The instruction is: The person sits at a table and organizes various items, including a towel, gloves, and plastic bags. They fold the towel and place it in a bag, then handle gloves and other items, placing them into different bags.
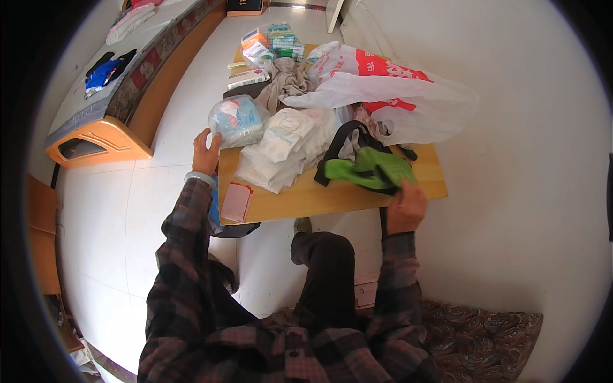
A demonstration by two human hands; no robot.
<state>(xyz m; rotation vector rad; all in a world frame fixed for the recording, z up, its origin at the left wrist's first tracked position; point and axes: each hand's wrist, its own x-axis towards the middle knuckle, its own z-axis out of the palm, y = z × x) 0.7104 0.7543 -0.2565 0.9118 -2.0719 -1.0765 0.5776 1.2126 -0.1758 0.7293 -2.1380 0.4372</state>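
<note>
My right hand (pixel 407 208) grips the lower corner of a bright green fabric item (pixel 371 170) with black edging, slightly blurred, over the table's near right part. Behind it a black strap (pixel 335 143) curves over the wood. My left hand (pixel 207 152), fingers apart, is at the table's left edge beside a clear plastic-wrapped blue and white pack (pixel 238 119); whether it touches the pack is hard to tell. White diapers (pixel 285 139) in clear plastic lie between the hands. A pink paper packet (pixel 236 202) rests at the near left corner of the wooden table (pixel 292 203).
A large white and red plastic bag (pixel 383 86) leans toward the right wall. Grey-brown cloth (pixel 287 81), a white box (pixel 248 79) and bagged medicine-style boxes (pixel 282 43) occupy the far end. A wood-framed bed (pixel 103 136) stands left. Patterned upholstery (pixel 479 335) is at lower right.
</note>
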